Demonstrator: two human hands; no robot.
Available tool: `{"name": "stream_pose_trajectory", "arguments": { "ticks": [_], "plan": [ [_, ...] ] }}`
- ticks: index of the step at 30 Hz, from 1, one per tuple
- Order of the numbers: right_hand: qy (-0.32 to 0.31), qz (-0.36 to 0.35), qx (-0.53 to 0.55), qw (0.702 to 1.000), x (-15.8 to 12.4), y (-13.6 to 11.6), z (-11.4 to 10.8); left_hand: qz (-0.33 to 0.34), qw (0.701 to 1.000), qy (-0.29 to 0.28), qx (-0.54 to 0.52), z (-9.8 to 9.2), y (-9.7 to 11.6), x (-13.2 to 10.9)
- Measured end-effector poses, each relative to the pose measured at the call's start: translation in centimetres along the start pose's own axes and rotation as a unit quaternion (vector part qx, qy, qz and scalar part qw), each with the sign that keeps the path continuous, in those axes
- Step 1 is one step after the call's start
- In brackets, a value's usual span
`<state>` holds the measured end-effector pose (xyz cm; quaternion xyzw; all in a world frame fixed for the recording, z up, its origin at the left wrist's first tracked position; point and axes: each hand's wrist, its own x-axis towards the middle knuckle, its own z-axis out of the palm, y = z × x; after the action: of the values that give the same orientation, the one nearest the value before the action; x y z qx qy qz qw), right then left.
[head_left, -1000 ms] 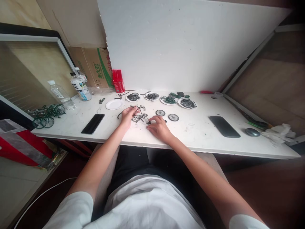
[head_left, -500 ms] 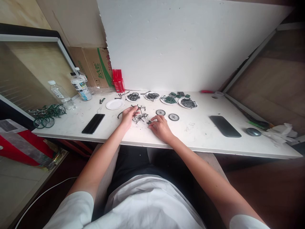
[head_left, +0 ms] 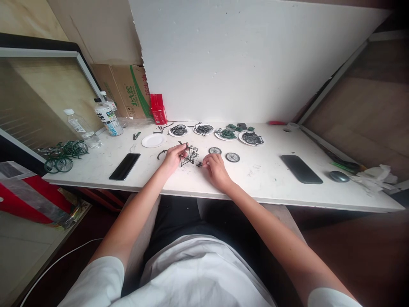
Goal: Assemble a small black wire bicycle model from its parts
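My left hand (head_left: 175, 157) is closed on a dark piece of a model bicycle (head_left: 185, 146), pinched between thumb and fingers. Just right of it, a loose cluster of small black bicycle parts (head_left: 191, 157) lies on the white table. My right hand (head_left: 216, 167) rests by this cluster with its fingers bent together beside a tiny black part (head_left: 200, 164); what its fingertips hold, if anything, is too small to make out. Two spoked wheels, one near (head_left: 233, 157) and one farther back (head_left: 215, 151), lie flat beyond my right hand. A curved black strip (head_left: 162, 154) lies left of my left hand.
Along the back stand an empty white plate (head_left: 153, 140) and several plates of parts, one with black frames (head_left: 262, 142). Assembled green model bicycles (head_left: 65, 154) and bottles (head_left: 108, 117) stand at left. Phones lie left (head_left: 125, 166) and right (head_left: 301, 169), near a mouse (head_left: 339, 176).
My left hand has tilted the piece it holds, bringing it lower and closer to the loose parts. My right hand has shifted slightly, its fingers drawn closer together.
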<state>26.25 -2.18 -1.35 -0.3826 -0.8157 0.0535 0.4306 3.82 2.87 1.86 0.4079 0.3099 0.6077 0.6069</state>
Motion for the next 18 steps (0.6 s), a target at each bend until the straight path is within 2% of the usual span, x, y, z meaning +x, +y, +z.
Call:
{"name": "stream_pose_trajectory", "arguments": {
  "ticks": [4, 7, 10, 14, 18],
  "plan": [
    [0.055, 0.038, 0.057, 0.996, 0.1, 1.0, 0.0, -0.077, 0.995, -0.066, -0.021, 0.8, 0.5, -0.8],
    [0.094, 0.099, 0.091, 0.986, 0.3, 1.8, -0.1, -0.117, 0.987, -0.112, -0.02, 1.7, 0.6, -1.6],
    [0.131, 0.121, 0.112, 0.978, 0.5, 1.8, -0.4, -0.149, 0.976, -0.157, 0.005, 2.4, 0.3, -2.2],
    [0.163, 0.117, 0.129, 0.971, 0.7, 1.1, -1.0, -0.177, 0.968, -0.175, 0.025, 2.6, -0.6, -2.6],
    [0.158, 0.114, 0.126, 0.973, 0.8, 0.6, -1.1, -0.184, 0.967, -0.176, 0.028, 2.5, -1.2, -2.6]
  ]
}}
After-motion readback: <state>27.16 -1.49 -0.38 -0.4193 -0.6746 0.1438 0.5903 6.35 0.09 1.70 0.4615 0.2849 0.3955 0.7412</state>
